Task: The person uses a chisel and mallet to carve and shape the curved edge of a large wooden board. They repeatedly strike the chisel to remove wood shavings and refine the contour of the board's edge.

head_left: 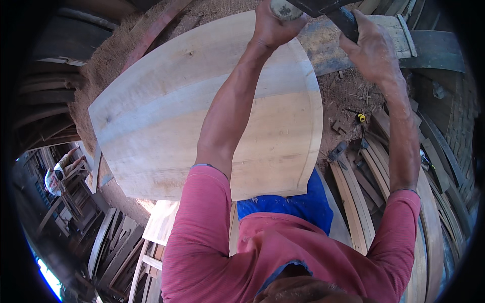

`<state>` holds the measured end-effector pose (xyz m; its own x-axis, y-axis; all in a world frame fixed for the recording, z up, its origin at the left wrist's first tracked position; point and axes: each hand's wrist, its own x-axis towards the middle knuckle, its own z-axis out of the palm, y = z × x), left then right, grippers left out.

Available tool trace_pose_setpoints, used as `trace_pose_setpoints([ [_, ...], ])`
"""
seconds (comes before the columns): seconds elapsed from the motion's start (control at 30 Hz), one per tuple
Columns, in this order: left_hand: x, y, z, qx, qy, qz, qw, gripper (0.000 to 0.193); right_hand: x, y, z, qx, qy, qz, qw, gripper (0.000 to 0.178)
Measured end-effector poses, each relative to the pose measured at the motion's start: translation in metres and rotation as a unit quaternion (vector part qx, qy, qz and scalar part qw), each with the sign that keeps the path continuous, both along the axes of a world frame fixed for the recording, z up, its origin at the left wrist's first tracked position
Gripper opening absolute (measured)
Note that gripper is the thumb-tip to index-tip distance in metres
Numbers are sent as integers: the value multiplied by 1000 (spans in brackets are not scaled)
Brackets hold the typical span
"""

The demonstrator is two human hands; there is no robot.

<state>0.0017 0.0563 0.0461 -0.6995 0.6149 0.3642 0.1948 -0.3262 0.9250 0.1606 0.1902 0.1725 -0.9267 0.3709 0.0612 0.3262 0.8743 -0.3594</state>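
Raised at the top edge of the head view, both my hands grip one dark hand tool [319,6], whose upper part is cut off, so its kind is unclear. My left hand [275,28] is closed around its left end, beside a pale, dusty round end piece [286,9]. Fingers of my right hand [375,50] wrap round a black handle [346,23]. Below my arms lies a large pale wooden panel [202,121] with curved edges and joined boards. Its near edge reaches my blue shorts [283,206].
A worn board [323,48] lies beyond the panel's right edge. Sawdust [348,98] covers the ground there, with a small yellow-and-black object [360,117]. Long wood strips [351,202] lie to the right. Far left, another person [55,180] bends near timber. A reddish beam [151,35] lies behind.
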Motion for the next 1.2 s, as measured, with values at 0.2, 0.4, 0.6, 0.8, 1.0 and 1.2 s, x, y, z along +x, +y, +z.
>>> trace_pose_setpoints([
  [0.2,-3,9,-11,-88,112,111,984,30,50,-38,-10,-192,142,-36,971,16],
  [0.4,-2,23,-11,-78,109,120,984,27,78,-81,-54,-371,289,-2,882,9],
  [0.6,-5,22,-11,-99,48,69,992,26,75,-111,-93,-384,294,17,875,9],
  [0.8,-15,16,-15,-119,4,62,991,24,89,-113,-106,-339,216,54,914,9],
  [1.0,-1,18,-17,-94,21,80,992,22,103,-112,-111,-322,205,69,922,9],
  [1.2,-8,25,-13,-80,45,125,988,23,83,-90,-83,-368,266,-7,891,10],
])
